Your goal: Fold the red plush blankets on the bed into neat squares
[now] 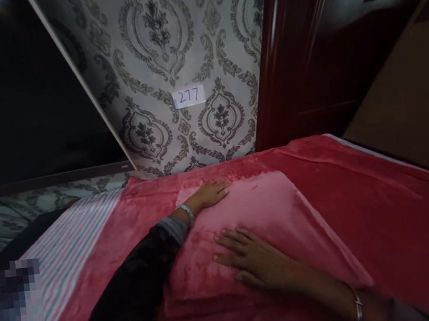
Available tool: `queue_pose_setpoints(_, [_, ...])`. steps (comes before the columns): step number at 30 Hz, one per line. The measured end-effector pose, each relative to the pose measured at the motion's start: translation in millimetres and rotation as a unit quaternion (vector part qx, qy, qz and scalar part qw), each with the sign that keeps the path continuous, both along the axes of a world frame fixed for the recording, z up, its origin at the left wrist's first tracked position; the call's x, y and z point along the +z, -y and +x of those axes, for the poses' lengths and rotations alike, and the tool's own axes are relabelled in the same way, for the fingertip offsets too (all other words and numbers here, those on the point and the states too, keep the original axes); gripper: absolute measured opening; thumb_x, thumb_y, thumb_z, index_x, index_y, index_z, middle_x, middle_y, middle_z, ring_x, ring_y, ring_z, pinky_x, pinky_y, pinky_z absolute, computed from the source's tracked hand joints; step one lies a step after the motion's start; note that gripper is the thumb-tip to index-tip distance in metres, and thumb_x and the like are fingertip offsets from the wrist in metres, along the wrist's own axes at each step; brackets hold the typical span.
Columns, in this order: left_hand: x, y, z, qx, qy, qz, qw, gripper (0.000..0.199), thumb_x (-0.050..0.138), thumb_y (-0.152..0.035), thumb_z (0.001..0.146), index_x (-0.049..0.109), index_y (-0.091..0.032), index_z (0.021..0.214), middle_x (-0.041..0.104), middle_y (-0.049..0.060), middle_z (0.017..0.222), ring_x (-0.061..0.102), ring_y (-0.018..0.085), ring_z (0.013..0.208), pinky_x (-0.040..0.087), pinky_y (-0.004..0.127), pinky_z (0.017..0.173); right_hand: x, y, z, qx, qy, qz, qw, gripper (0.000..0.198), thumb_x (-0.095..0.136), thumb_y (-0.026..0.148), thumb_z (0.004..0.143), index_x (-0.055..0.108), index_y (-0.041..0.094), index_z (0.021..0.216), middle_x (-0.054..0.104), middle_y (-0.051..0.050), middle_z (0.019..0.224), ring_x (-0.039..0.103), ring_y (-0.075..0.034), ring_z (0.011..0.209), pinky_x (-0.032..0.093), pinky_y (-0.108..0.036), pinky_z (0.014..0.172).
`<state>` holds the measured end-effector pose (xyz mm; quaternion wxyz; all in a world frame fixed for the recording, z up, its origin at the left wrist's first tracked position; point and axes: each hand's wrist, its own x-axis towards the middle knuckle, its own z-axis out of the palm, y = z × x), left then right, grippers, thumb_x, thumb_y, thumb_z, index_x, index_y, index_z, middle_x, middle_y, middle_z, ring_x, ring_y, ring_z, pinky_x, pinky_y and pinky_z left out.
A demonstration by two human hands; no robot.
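A folded pink plush blanket (pixel 265 201) lies flat on a red plush cover (pixel 390 224). My left hand (pixel 211 193) rests palm down near its far left corner, fingers stretched out to the right. Nearer to me, my right hand (pixel 257 258) lies flat on the middle of the same blanket with its fingers spread. Neither hand grips anything. A wide bracelet (pixel 187 213) circles the left wrist, and a thin bangle (pixel 357 305) the right one.
Striped cloth (pixel 78 246) shows at the left, beside the red cover. Behind stands a patterned wall (pixel 165 58) with a paper label (pixel 189 96) reading 277. A large dark screen (pixel 31 98) is at the left, a dark red wooden door (pixel 303 59) at the right.
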<state>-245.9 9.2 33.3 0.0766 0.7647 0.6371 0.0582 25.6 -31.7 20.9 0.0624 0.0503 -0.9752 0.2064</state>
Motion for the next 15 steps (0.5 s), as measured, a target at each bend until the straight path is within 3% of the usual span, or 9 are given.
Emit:
queue_pose_setpoints(3, [0.2, -1.1, -4.4, 0.023, -0.009, 0.016, 1.0, 0.055, 0.025, -0.044, 0.104, 0.047, -0.02, 0.149, 0.05, 0.008, 0.153, 0.044, 0.019, 0.142, 0.028, 0.036, 0.12, -2.8, -0.4, -0.5, 0.003, -0.001, 0.008, 1.0, 0.051, 0.039, 0.046, 0.106, 0.036, 0.034, 0.155, 0.018, -0.003, 0.166, 0.014, -0.024, 0.153, 0.009, -0.053, 0.124])
queue_pose_setpoints(6, [6.5, 3.6, -3.7, 0.065, -0.035, 0.024, 0.997, 0.053, 0.029, -0.044, 0.104, 0.049, -0.02, 0.147, 0.049, 0.011, 0.153, 0.042, 0.026, 0.144, 0.022, 0.049, 0.122, -3.1, 0.3, -0.7, -0.001, 0.0, 0.02, 1.0, 0.05, 0.037, 0.047, 0.106, 0.037, 0.034, 0.155, 0.02, -0.003, 0.166, 0.015, -0.023, 0.153, 0.009, -0.053, 0.124])
queue_pose_setpoints(9, [20.8, 21.4, 0.1, 0.109, -0.054, 0.046, 0.992, 0.057, 0.035, -0.048, 0.102, 0.044, -0.019, 0.15, 0.039, 0.014, 0.159, 0.031, 0.033, 0.149, 0.012, 0.061, 0.122, -1.1, 2.5, -0.7, -0.003, 0.007, 0.019, 1.0, 0.05, 0.035, 0.047, 0.107, 0.038, 0.033, 0.154, 0.021, -0.003, 0.166, 0.015, -0.022, 0.153, 0.009, -0.053, 0.124])
queue_pose_setpoints(12, [35.6, 63.4, 12.4, 0.114, -0.064, 0.073, 0.989, 0.061, 0.037, -0.052, 0.101, 0.038, -0.021, 0.154, 0.033, 0.014, 0.162, 0.026, 0.032, 0.151, 0.012, 0.06, 0.122, 0.8, 3.0, -0.3, -0.009, 0.019, -0.003, 1.0, 0.05, 0.034, 0.049, 0.107, 0.041, 0.033, 0.153, 0.022, -0.003, 0.165, 0.016, -0.023, 0.153, 0.008, -0.053, 0.124])
queue_pose_setpoints(15, [37.9, 127.3, 37.1, 0.09, -0.069, 0.091, 0.989, 0.061, 0.037, -0.052, 0.101, 0.039, -0.021, 0.153, 0.037, 0.013, 0.161, 0.027, 0.029, 0.151, 0.015, 0.055, 0.124, 3.4, -3.3, -1.9, 0.001, 0.023, -0.044, 0.999, 0.05, 0.038, 0.051, 0.105, 0.049, 0.03, 0.149, 0.028, -0.006, 0.163, 0.021, -0.026, 0.152, 0.014, -0.056, 0.123])
